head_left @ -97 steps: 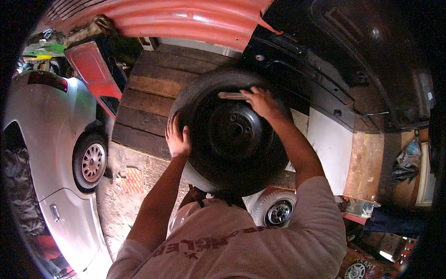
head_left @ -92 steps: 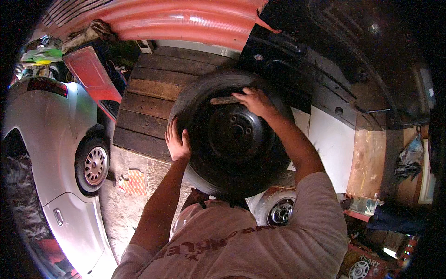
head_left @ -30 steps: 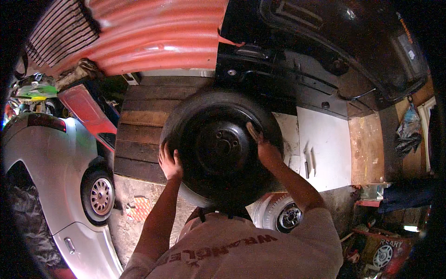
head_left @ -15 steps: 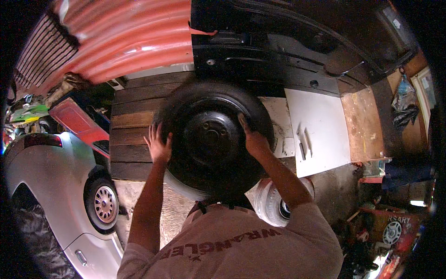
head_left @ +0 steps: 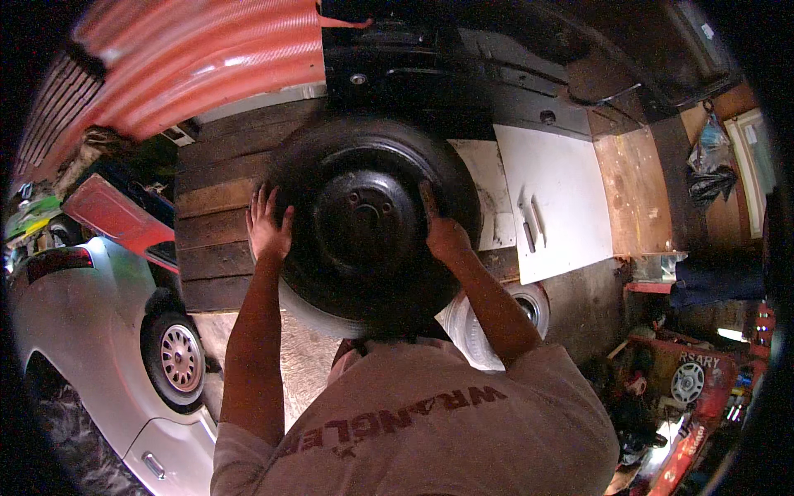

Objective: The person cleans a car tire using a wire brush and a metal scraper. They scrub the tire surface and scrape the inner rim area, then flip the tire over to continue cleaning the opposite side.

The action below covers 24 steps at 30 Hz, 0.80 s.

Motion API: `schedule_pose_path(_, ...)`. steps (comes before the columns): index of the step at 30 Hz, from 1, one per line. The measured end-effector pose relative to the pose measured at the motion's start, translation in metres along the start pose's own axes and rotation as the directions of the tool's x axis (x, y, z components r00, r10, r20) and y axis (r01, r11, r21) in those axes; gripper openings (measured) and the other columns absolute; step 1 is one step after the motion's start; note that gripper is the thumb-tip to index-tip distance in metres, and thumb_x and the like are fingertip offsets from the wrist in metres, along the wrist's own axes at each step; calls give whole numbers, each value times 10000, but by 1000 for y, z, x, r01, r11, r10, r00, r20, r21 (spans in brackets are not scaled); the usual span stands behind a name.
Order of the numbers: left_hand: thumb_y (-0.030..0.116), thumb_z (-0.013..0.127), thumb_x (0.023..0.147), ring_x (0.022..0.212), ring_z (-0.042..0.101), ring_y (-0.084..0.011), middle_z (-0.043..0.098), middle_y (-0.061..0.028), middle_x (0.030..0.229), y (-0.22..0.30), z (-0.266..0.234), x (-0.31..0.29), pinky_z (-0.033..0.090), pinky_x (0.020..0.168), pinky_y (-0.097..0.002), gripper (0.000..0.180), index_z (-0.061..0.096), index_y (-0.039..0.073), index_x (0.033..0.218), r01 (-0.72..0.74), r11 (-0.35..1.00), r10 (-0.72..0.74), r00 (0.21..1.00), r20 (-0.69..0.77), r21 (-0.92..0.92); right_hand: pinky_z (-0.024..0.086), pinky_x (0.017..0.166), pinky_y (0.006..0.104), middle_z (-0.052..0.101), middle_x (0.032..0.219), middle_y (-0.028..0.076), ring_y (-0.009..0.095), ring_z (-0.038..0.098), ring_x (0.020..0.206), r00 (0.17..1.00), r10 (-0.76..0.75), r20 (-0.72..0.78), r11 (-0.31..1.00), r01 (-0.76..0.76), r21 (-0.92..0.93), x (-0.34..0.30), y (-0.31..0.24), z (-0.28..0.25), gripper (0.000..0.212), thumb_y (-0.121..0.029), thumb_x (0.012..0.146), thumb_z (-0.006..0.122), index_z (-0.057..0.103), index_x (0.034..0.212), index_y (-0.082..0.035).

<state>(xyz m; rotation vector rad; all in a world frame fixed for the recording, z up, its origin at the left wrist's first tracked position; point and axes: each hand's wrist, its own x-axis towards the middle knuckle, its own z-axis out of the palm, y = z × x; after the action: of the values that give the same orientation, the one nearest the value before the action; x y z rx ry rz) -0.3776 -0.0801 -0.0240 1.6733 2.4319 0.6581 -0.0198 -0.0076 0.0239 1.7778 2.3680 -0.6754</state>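
A black steel wheel (head_left: 364,217) with its tyre (head_left: 285,157) stands in front of me, its dished face tilted up towards me. My left hand (head_left: 270,225) is open, fingers spread, against the tyre's left side. Across from it, my right hand (head_left: 449,238) is closed at the right part of the rim. A slim brownish thing sticks out from its fingers towards the rim's edge; I cannot make out what it is. Bolt holes and a round hub centre show in the wheel's middle.
Dark wooden planks (head_left: 217,225) lie behind and left of the wheel. A white board (head_left: 571,207) on the right bears two slim tools (head_left: 533,227). Another wheel (head_left: 471,335) is near my right elbow. A silver car (head_left: 107,331) stands left; red corrugated sheet (head_left: 207,58) is beyond.
The whole view has shifted, so the scene sits slightly higher and further left. Both hands keep nearly the same places at the wheel.
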Motion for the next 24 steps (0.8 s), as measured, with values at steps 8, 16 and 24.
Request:
schedule_pose_path(8,488,474,904,1412,197,-257,276,-36,1514,-3,-2,-2,148,1139,-483,569,400,210,1394,7,1000,-7,999,-38,-10,505,714,546,622,782,319,465,630,745,985,104,135,993,-110,33,-71,-14,16,873,-69,800,510,-12,1492,-177)
schedule_pose_path(16,494,466,908,1412,201,-249,290,-33,1507,-7,4,0,155,1139,-470,564,400,215,1395,-12,1000,11,999,-43,-24,495,753,564,614,832,336,505,609,805,999,10,-34,992,-5,124,-33,3,23,751,-91,821,502,146,1480,-146)
schedule_pose_path(24,424,468,938,1344,320,-320,403,-125,1431,-27,7,-4,230,1112,-420,524,445,117,1363,-34,907,-37,986,-160,-420,465,829,539,638,987,246,443,616,907,852,-478,-213,876,445,-185,-61,38,-6,676,-218,876,578,240,1461,-255)
